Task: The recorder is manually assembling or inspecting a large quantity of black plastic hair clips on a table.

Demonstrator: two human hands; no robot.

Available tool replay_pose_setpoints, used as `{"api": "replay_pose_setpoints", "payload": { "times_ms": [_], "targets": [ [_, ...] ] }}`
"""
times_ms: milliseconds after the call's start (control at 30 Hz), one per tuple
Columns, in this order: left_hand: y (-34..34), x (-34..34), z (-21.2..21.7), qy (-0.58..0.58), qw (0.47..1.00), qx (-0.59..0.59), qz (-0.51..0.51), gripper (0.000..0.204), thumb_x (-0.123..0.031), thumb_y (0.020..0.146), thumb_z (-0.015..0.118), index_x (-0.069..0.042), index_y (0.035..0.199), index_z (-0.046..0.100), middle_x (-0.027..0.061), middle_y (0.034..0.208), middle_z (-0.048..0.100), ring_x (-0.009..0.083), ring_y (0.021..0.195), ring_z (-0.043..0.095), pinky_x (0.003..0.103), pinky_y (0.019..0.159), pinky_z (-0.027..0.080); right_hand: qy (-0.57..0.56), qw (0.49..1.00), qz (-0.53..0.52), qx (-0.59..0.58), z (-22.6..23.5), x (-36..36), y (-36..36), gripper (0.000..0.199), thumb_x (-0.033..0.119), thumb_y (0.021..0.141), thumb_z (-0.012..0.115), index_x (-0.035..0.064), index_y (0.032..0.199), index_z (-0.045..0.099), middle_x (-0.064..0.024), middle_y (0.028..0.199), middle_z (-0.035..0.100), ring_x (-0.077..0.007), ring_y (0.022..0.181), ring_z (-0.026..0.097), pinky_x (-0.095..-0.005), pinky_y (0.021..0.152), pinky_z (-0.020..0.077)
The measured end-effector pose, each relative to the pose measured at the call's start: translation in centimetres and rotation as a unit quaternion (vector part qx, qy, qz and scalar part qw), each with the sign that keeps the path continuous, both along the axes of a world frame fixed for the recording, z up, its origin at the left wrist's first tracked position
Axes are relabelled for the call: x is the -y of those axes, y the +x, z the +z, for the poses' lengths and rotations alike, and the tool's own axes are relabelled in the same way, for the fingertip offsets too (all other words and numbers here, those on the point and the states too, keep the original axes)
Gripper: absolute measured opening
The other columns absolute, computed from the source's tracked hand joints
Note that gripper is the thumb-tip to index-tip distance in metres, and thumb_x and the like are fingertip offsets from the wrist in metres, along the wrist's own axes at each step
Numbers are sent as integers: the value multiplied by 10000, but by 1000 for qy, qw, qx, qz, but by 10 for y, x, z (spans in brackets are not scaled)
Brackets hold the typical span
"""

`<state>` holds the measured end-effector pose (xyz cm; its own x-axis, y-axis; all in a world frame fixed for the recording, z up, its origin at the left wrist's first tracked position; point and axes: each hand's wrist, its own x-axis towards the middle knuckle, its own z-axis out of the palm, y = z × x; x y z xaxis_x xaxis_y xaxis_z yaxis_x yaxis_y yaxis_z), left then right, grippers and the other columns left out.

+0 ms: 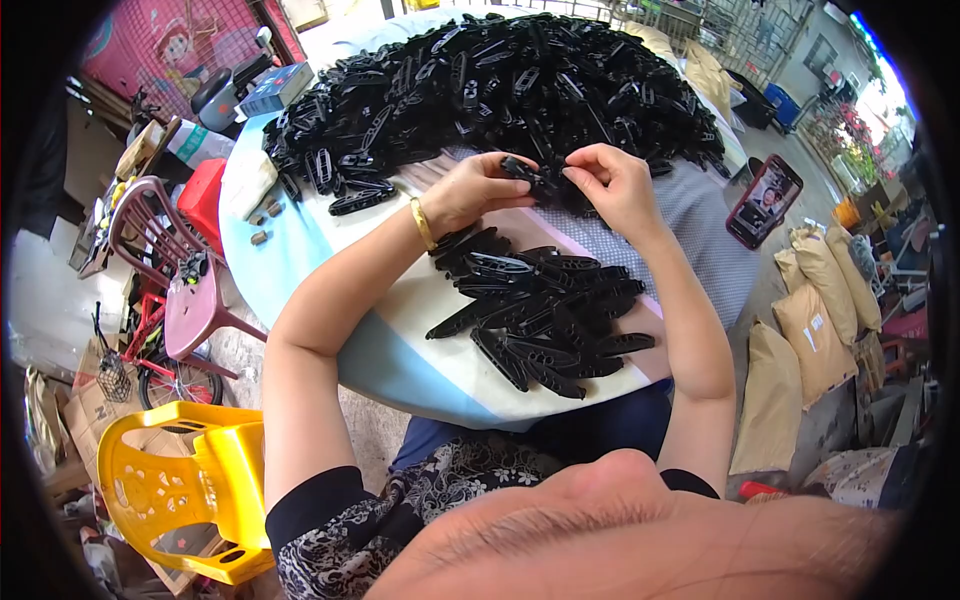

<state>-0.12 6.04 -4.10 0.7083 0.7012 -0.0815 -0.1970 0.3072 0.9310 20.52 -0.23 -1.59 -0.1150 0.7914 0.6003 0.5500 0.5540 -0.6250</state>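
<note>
Pinching one black clip [527,172] between both hands, your left hand [478,190] and right hand [617,185] are closed on it, its long axis running hand to hand. Loose pile [500,85] beyond; sorted pile [545,310] nearer you.

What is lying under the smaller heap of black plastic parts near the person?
Under the smaller heap is the round table, with pale blue, white and pink cloth. The cloth directly beneath is covered.
</note>
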Motion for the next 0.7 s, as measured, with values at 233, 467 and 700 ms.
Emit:
{"api": "replay_pose_setpoints", "payload": {
  "times_ms": [233, 467, 700],
  "targets": [
    [3, 6, -2, -46, 997, 65, 4, 257, 30, 832, 602, -16, 1083, 576, 80, 1020, 616, 178, 913, 628, 283, 875, 529, 136, 990, -9, 29, -2, 7, -15, 99, 10, 710, 697, 23, 794, 645, -76, 772, 638, -200, 659, 623, -272, 561, 497],
    [4, 11, -1, -21, 998, 55, 9, 300, 6, 850, 593, -25, 1147, 560, 79, 1034, 614, 177, 940, 623, 291, 901, 512, 248, 957, -20, 149, -2, 8, -19, 119, 3, 671, 688, 44, 773, 642, -62, 788, 631, -229, 716, 609, -308, 620, 504],
    [5, 17, 7, 18, 998, 42, 43, 325, -48, 867, 598, -11, 1182, 532, 75, 1027, 602, 166, 918, 624, 285, 885, 514, 256, 948, -18, 186, -1, 13, -24, 129, -12, 681, 696, 23, 794, 644, -86, 793, 632, -241, 700, 607, -313, 620, 502]
  ]
}}
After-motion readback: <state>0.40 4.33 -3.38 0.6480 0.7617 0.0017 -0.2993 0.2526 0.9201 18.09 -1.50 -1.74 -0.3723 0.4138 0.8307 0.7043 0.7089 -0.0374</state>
